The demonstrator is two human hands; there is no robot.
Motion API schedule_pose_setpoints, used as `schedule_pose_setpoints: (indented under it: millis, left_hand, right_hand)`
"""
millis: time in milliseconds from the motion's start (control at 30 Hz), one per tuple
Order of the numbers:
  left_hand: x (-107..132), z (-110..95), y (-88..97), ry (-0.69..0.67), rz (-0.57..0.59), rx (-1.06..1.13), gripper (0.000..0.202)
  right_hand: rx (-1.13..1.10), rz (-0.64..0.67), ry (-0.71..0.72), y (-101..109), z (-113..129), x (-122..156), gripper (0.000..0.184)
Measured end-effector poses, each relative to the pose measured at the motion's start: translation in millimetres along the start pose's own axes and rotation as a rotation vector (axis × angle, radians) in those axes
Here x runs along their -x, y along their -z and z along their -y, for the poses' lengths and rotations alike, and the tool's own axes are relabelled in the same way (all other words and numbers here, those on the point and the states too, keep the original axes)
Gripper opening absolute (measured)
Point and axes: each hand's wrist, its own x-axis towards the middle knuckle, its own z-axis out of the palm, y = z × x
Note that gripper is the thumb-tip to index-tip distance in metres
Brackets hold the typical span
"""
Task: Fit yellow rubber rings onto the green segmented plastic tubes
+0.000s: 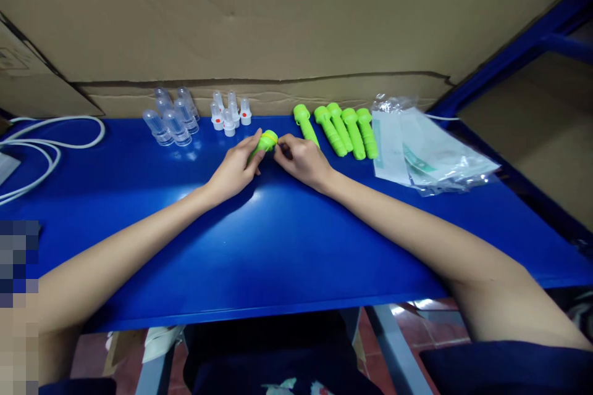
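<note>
My left hand (pixel 237 166) is wrapped round a bright green plastic piece (pixel 265 142), held just above the blue table (pixel 259 241). My right hand (pixel 302 159) meets it from the right, fingers pinched at the green piece's wide end; what the pinch holds is too small to name. Several more green pieces (pixel 340 128) lie in a row just right of my hands. Clear plastic caps (pixel 170 118) and small white parts with red rings (pixel 230 114) stand at the back of the table, left of my hands.
A stack of clear plastic bags (pixel 424 154) lies at the right. White cable (pixel 50 148) loops at the left edge. Cardboard sheets (pixel 278 24) form a wall behind the table. A blue shelf frame (pixel 519 49) rises at the right.
</note>
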Motion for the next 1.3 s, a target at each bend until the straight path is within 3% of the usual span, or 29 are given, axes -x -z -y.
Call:
schedule_pose_setpoints:
  millis: [267,567,833,1067,1300]
  left_hand:
    - [2.0,-0.6,-0.4,-0.07,0.01,-0.078,0.051]
    - [2.1,-2.4,-7.4,-0.056,0.015,-0.116,0.057]
    - [1.2,0.5,-7.6,-0.049,0.005,-0.092,0.053]
    - [1.2,0.4,-5.8,-0.081,0.021,-0.106,0.06]
    - [2.9,-7.0,-3.2,-0.171,0.019,-0.099,0.045]
  right_hand:
    - [-0.005,-0.036,-0.023,-2.7,1.8,1.4,0.014]
    - [-0.289,-0.106,-0.16,-2.6,15.2,-5.9,0.02]
    - [-0.349,-0.085,-0.176,5.4,15.5,-8.1,0.022]
    - [-0.397,-0.088,-0.112,4.4,12.7,-7.1,0.021]
    - [-0.419,-0.1,-0.017,0.1,8.8,-5.7,0.022]
